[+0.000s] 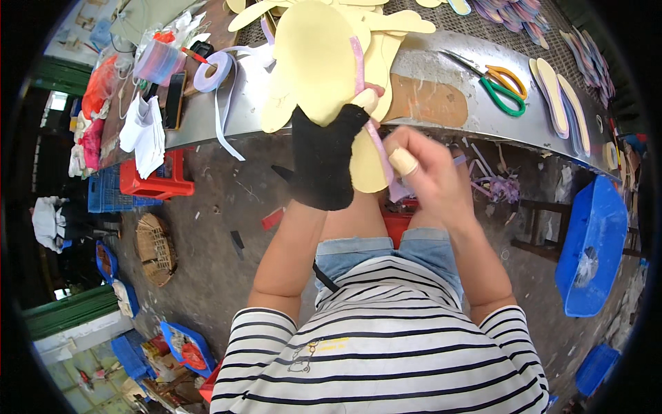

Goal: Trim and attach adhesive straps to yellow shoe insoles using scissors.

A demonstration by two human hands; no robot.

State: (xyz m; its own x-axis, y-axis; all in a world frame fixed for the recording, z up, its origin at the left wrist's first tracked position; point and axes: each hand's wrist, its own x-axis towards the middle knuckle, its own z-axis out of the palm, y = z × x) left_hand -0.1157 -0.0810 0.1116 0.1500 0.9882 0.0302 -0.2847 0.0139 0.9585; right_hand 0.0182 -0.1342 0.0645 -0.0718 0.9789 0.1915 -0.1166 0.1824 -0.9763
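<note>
My left hand (327,159), in a black glove with bare fingertips, is closed on a pale yellow shoe insole (370,165). Its taped fingertip presses a pink-purple strip (378,146) that runs along the insole's right edge and hangs down past it. Just right of the strip is my right hand (434,176), fingers curled in and the thumb wrapped in beige tape. What those fingers grip, if anything, is hidden. Beyond the hands, more yellow insoles (407,22) lie in a loose pile on the metal-topped table (441,65).
Green- and orange-handled scissors (502,95) and a brown insole-shaped piece (429,102) lie on the table. Finished-looking insoles (550,96) are at right, a lilac tape roll (214,72) at left. Below stand a red stool (157,176) and a blue tub (594,241).
</note>
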